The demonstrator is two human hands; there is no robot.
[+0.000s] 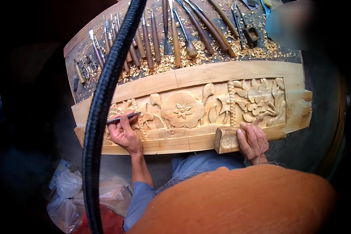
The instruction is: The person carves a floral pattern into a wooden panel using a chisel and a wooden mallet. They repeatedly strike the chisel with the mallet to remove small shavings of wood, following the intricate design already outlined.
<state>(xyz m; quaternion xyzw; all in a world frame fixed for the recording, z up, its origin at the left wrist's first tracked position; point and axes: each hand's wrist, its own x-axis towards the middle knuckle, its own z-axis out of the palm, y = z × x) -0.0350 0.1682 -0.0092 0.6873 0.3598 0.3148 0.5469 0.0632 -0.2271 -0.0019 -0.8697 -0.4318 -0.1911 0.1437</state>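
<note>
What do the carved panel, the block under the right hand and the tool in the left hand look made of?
Carved panel: pale bare wood, matte, grain and shavings visible. Block under the right hand: rough unfinished wood, likely a mallet. Tool in the left hand: thin, dark, probably metal; too small to confirm.

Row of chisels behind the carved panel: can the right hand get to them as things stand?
Probably not directly: the right hand grips a wooden mallet block, and the row of chisels lies across the carved panel.
</note>
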